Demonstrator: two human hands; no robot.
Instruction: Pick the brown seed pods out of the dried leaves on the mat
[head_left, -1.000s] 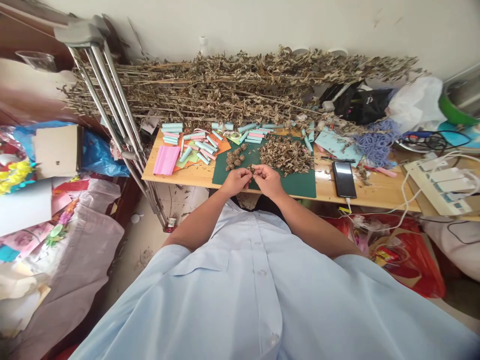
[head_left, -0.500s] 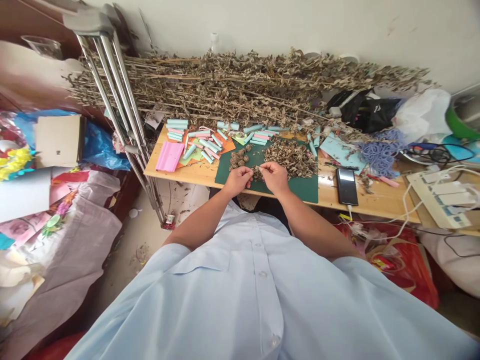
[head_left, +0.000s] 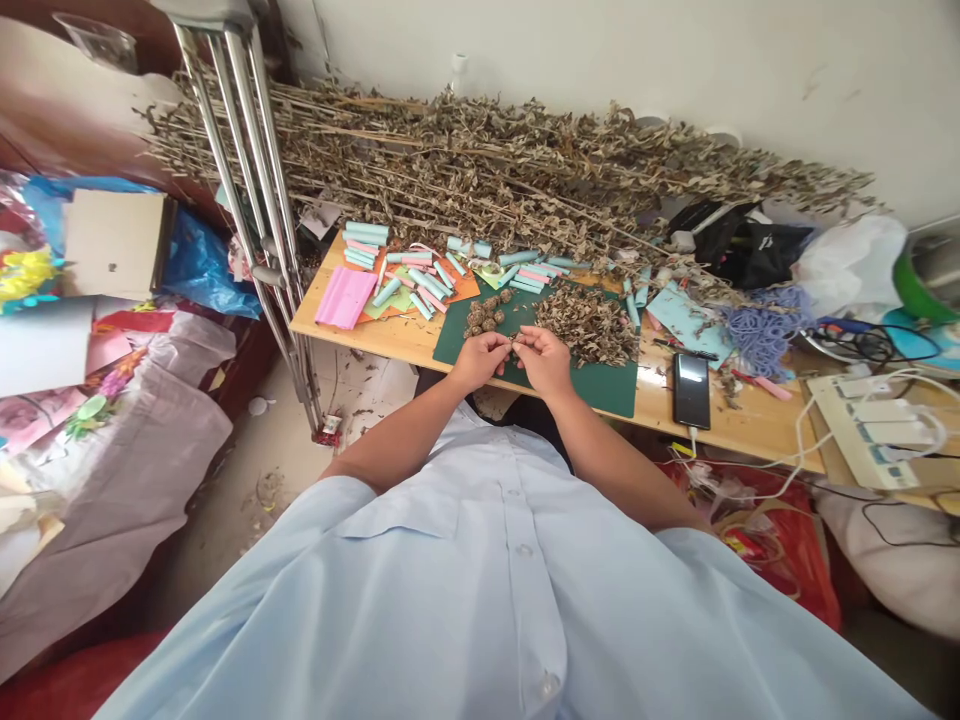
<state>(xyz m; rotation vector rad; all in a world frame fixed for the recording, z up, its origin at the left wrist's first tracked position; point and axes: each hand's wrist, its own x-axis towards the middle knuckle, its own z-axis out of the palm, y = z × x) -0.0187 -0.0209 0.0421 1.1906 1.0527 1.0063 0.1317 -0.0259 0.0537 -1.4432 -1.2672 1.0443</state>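
My left hand (head_left: 481, 361) and my right hand (head_left: 544, 360) meet at the front edge of a green mat (head_left: 611, 388). Fingers of both are pinched together on a small bit of dried leaf (head_left: 514, 341), mostly hidden by the fingertips. Just beyond my left hand sits a cluster of brown leaf balls (head_left: 484, 316). A heap of crumbled dried leaves (head_left: 586, 322) lies on the mat beyond my right hand.
Long dried plant stalks (head_left: 450, 160) cover the back. Paper rolls (head_left: 427, 280) and pink paper (head_left: 345, 297) lie left; a phone (head_left: 691, 390), blue yarn (head_left: 765, 328) and a power strip (head_left: 862, 430) are right. Metal crutches (head_left: 247, 150) stand at the left.
The view has tilted slightly. My right hand has come closer to my left, so the fingertips now nearly touch, and the leaf bit between them shows less.
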